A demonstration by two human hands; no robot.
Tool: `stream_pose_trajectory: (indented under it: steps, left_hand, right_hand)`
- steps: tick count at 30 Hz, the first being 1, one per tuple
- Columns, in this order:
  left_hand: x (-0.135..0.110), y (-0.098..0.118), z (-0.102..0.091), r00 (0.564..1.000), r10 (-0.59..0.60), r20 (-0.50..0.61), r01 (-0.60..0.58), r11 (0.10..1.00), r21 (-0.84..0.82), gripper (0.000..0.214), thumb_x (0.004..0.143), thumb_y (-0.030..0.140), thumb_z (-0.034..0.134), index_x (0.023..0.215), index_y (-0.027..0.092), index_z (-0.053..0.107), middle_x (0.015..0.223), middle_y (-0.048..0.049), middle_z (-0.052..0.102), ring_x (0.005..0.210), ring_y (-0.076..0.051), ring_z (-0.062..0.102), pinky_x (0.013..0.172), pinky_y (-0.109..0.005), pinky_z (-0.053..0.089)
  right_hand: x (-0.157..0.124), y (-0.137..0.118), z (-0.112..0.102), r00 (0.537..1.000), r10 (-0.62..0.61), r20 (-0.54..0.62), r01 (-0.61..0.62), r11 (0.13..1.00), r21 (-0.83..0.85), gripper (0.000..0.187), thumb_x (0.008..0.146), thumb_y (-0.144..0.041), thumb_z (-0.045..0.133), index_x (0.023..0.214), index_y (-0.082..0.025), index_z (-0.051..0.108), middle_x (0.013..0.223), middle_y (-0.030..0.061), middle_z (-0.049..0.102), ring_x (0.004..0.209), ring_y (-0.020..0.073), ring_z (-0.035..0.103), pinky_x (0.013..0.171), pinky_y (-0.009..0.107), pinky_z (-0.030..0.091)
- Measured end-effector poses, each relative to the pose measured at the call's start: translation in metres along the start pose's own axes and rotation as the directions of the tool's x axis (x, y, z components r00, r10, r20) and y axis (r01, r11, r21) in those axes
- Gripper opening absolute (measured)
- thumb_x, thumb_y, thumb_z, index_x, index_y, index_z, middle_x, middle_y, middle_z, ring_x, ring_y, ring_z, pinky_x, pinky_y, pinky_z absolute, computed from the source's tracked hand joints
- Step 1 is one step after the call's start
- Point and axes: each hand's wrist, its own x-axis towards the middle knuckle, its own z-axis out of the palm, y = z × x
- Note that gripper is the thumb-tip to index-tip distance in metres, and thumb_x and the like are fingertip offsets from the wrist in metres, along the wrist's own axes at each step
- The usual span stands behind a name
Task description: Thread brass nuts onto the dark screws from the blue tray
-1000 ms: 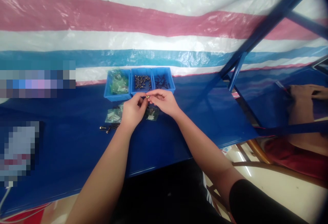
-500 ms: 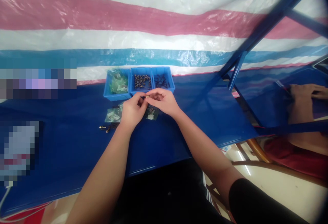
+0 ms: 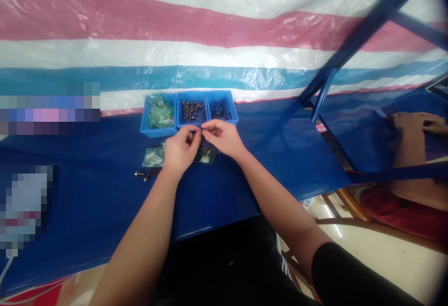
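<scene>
My left hand [image 3: 180,149] and my right hand [image 3: 224,137] meet fingertip to fingertip over the blue table [image 3: 245,175], just in front of a blue parts tray [image 3: 157,131]. Both pinch one small metal part [image 3: 201,130] between them; it is too small to name. The tray's three compartments hold green bags [image 3: 159,114], brass-coloured nuts [image 3: 193,110] and black screws [image 3: 220,109]. Small clear bags [image 3: 154,156] lie under and left of my hands, another bag [image 3: 207,155] sits below my right hand, and a few loose screws [image 3: 145,174] lie left of my left wrist.
A striped tarpaulin [image 3: 175,40] hangs behind the table. A blue metal frame [image 3: 353,45] slants across the right. Another person's hand [image 3: 416,121] rests on a neighbouring table at the far right. A wooden chair [image 3: 346,203] stands below the table edge.
My hands have stayed together with only slight finger movement on the small part. The view has shifted a little.
</scene>
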Motion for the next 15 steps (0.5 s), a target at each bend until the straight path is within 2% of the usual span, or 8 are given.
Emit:
stream_pose_trajectory:
  steps: [7, 15]
  left_hand:
    - [-0.0006, -0.0018, -0.0001, 1.000, 0.001, -0.005, -0.001, 1.000, -0.002, 0.020, 0.092, 0.035, 0.061, 0.101, 0.019, 0.069, 0.059, 0.0059, 0.052, 0.051, -0.008, 0.046, 0.061, -0.022, 0.041]
    - [-0.0005, 0.0008, -0.0011, 0.999, -0.021, 0.038, 0.022, 0.999, -0.036, 0.018, 0.092, 0.035, 0.061, 0.098, 0.019, 0.068, 0.062, 0.0054, 0.054, 0.053, -0.008, 0.048, 0.060, -0.022, 0.041]
  right_hand:
    - [-0.0002, -0.0039, -0.0004, 1.000, -0.013, -0.011, 0.013, 1.000, -0.025, 0.023, 0.082, -0.027, 0.068, 0.103, -0.018, 0.072, 0.086, 0.0026, 0.075, 0.074, 0.0142, 0.069, 0.077, 0.031, 0.058]
    - [-0.0014, -0.0067, -0.0006, 1.000, -0.023, -0.013, 0.023, 0.998, -0.057, 0.019, 0.083, -0.025, 0.067, 0.100, -0.018, 0.073, 0.090, 0.0038, 0.076, 0.076, 0.0147, 0.071, 0.081, 0.032, 0.059]
